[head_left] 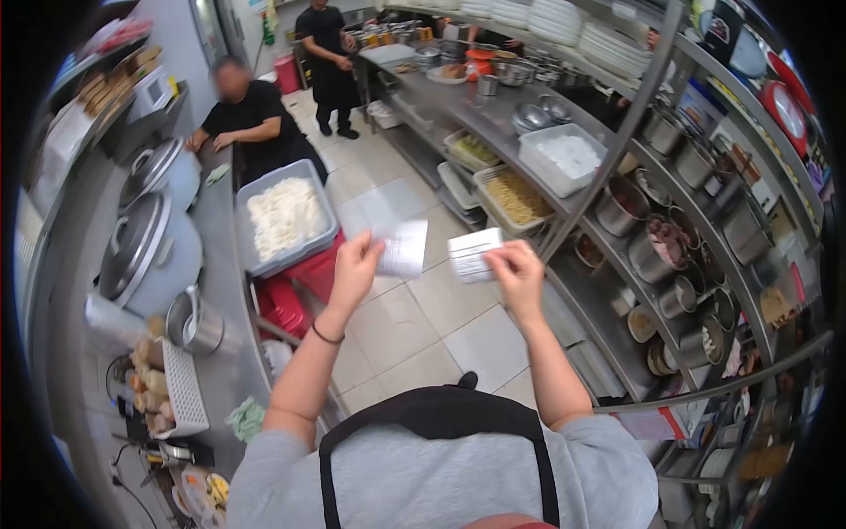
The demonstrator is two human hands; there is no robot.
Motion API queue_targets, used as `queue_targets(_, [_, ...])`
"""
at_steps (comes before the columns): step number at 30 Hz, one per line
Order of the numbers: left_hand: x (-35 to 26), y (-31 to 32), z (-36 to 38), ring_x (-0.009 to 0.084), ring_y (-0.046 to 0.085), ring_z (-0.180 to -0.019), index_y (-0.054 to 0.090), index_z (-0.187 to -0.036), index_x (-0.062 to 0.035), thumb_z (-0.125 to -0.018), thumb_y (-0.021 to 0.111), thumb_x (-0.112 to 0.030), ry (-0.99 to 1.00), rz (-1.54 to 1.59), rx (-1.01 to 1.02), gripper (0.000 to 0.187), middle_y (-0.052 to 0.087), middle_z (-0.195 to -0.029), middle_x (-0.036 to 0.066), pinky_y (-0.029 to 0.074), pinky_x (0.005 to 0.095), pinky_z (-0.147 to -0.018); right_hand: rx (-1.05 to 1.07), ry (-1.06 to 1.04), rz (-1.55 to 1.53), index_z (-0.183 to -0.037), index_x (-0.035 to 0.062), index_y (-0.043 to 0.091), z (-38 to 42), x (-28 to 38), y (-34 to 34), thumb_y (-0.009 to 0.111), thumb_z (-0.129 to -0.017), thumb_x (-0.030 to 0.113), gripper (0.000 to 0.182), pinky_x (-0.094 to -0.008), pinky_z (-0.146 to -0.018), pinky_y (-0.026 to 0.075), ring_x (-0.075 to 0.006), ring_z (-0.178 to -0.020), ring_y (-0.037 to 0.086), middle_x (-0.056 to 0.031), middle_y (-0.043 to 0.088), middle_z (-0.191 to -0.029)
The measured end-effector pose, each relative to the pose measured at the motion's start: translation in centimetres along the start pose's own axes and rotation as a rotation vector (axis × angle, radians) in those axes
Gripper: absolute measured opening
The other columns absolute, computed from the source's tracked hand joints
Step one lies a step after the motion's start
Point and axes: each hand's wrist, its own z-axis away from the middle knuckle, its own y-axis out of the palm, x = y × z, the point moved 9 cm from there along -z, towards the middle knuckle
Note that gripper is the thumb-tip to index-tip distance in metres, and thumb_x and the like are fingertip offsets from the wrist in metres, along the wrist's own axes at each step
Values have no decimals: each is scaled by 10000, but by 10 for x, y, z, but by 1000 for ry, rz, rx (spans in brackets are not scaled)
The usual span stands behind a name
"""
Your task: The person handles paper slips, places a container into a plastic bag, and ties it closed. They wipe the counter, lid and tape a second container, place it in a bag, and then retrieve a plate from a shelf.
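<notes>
My left hand (pixel 356 267) pinches a white paper slip (pixel 406 248) with faint print on it, held up over the tiled floor. To its right, my right hand (pixel 518 271) grips a second, smaller printed slip (pixel 473 255) between thumb and fingers. A gap separates the two papers. Left of my left hand stands a grey tub (pixel 329 212) full of a white food (pixel 286 214), with red containers (pixel 282 304) below it.
A steel counter with large lidded pots (pixel 137 253) runs along the left. On the right, shelves (pixel 617 238) hold pots and noodle trays (pixel 514 197). One person (pixel 251 119) leans at the left counter; another person (pixel 325 57) stands farther back.
</notes>
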Motion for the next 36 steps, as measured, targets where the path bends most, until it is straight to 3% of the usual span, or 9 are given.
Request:
queue_targets(2, [-41, 39, -54, 73, 531, -681, 527, -842, 39, -797, 494, -21, 111, 383, -24, 83, 582, -712, 53, 406, 195, -605, -130, -5, 121, -774, -2, 634, -8, -26, -73, 637, -715, 10, 60, -213, -550, 370, -97, -653, 473, -31, 527, -755])
queue_targets(5, [-63, 108, -134, 72, 530, -723, 520, -885, 42, -797, 500, -16, 215, 448, 10, 107, 587, -780, 53, 408, 197, -628, -241, 81, 300, -857, 2, 629, -3, -62, -164, 613, -723, -10, 135, -200, -580, 361, -95, -693, 463, -26, 515, -811])
queue_targets(10, [-107, 229, -252, 36, 500, -595, 585, -830, -1, -775, 591, -72, 63, 541, 247, 89, 588, -685, 9, 393, 185, -521, -448, 188, 559, -963, 30, 626, 20, -88, -269, 576, -722, -52, 259, -217, -625, 393, -139, -787, 502, -64, 530, -897])
queue_targets(17, [-179, 364, -495, 116, 558, -698, 613, -902, 23, -746, 626, -80, 338, 574, 81, 187, 618, -802, 58, 440, 235, -634, -684, 387, 866, -1111, 29, 556, 71, -106, -365, 516, -749, -66, 376, -281, -815, 385, -228, -955, 492, -128, 499, -1047])
queue_targets(26, [-312, 550, -647, 157, 566, -612, 625, -815, 52, -702, 652, -38, 162, 976, 208, 147, 622, -754, 104, 431, 275, -519, -1134, 368, 1289, -1018, 7, 589, 115, -59, -432, 510, -773, -58, 265, -282, -739, 410, -206, -872, 509, -105, 524, -934])
queue_targets(32, [-372, 622, -745, 207, 592, -739, 622, -800, 65, -668, 653, 9, 252, 906, 107, 147, 629, -809, 131, 461, 292, -639, -1253, 436, 1338, -1004, -5, 590, 114, -59, -415, 480, -796, -61, 241, -304, -738, 440, -231, -835, 526, -122, 522, -930])
queue_targets(33, [-380, 639, -771, 217, 593, -837, 628, -833, 38, -674, 642, -9, 360, 955, 114, 167, 636, -876, 126, 449, 297, -741, -1238, 422, 1448, -988, -15, 592, 110, -58, -409, 478, -792, -66, 233, -307, -723, 438, -243, -805, 532, -135, 527, -908])
queue_targets(34, [-403, 613, -739, 222, 583, -905, 635, -890, -11, -732, 594, -86, 803, 443, -54, 179, 634, -935, 105, 424, 305, -815, -1282, 444, 1471, -988, -15, 592, 114, -57, -409, 478, -792, -66, 233, -307, -723, 438, -243, -805, 532, -135, 527, -908])
queue_targets(36, [-416, 589, -709, 252, 578, -920, 651, -917, -78, -760, 566, -261, 1072, -6, -342, 256, 621, -959, 132, 432, 353, -794, -1251, 580, 1463, -961, -23, 597, 121, -63, -413, 479, -778, -76, 224, -308, -701, 435, -256, -786, 534, -150, 533, -879])
